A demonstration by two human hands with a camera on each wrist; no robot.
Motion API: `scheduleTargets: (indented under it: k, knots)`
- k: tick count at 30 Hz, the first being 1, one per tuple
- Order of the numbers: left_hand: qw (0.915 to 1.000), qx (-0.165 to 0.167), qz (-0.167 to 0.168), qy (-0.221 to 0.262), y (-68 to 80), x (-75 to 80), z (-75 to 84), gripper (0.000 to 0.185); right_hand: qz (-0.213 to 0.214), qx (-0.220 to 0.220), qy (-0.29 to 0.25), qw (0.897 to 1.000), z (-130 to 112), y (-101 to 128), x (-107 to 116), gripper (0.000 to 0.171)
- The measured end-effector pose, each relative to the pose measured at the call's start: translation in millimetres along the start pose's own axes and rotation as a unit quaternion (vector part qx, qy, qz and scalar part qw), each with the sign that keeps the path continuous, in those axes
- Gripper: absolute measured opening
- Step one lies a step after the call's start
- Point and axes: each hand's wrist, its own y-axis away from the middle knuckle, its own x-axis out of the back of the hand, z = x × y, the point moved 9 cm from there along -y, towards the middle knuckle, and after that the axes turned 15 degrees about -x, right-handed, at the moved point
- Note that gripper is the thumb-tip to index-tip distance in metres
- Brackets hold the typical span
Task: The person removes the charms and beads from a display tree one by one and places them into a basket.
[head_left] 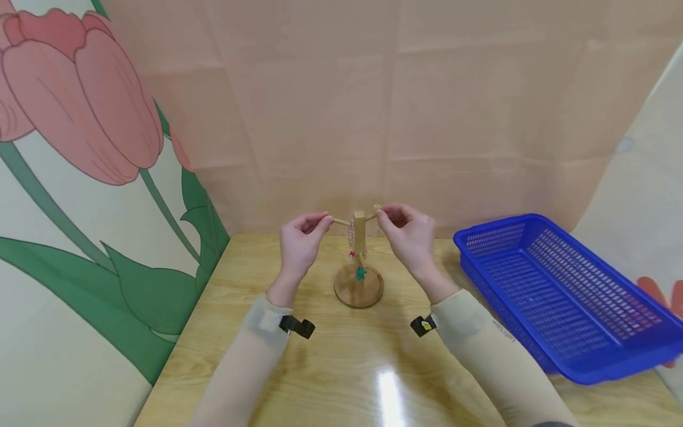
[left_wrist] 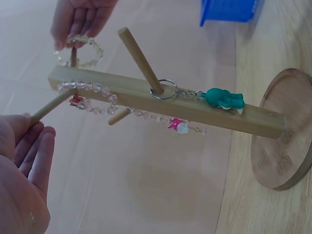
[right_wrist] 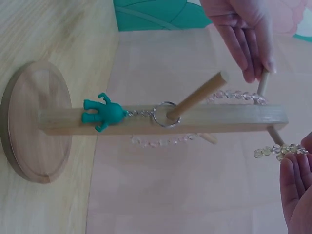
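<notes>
On the table stands a wooden rack (head_left: 360,234) with a square post, round base and several pegs. My left hand (head_left: 300,243) pinches the tip of its left peg (left_wrist: 52,106), from which a pink clear-bead strand (left_wrist: 105,91) with a pink-and-white charm hangs. My right hand (head_left: 409,237) holds a pale yellow bead bracelet (right_wrist: 265,151) between thumb and fingers at the right peg; in the left wrist view its loop surrounds that peg's end. A teal figure keychain (right_wrist: 105,113) hangs by its metal ring from the front peg (right_wrist: 200,94).
To the right sits a blue plastic basket (head_left: 539,296) with perforated sides, near my right forearm. A pinkish cloth backdrop (head_left: 320,107) rises behind the wooden table (head_left: 341,367). The left wall (head_left: 80,237) carries painted tulips.
</notes>
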Motion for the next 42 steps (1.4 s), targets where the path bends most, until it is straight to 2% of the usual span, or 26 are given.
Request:
scheduleTargets:
  k: [9,28,34,37,42]
  knots:
    - [1.0000,-0.001,-0.003,-0.001,-0.6,-0.7,1.2,0.014,0.017,0.012,0.013,1.000,-8.0,-4.7,13.7,0.012]
    - [0.9999,-0.004,-0.011,0.004,-0.7,-1.9,1.4,0.014,0.019,0.021,0.033,0.999,-16.2,-10.5,24.2,0.013]
    - [0.9999,0.004,-0.006,-0.012,-0.7,-2.3,0.2,0.013,0.017,0.018,0.033,0.999,-17.1,-12.9,29.4,0.013]
    - [0.9997,0.006,-0.003,-0.024,-0.3,-2.9,4.5,0.013,0.018,0.018,0.033,0.999,-17.7,-13.7,31.8,0.013]
    - [0.9995,0.005,-0.006,-0.032,-0.2,-6.8,23.7,0.012,0.026,0.022,0.035,0.999,-19.1,-14.7,36.1,0.013]
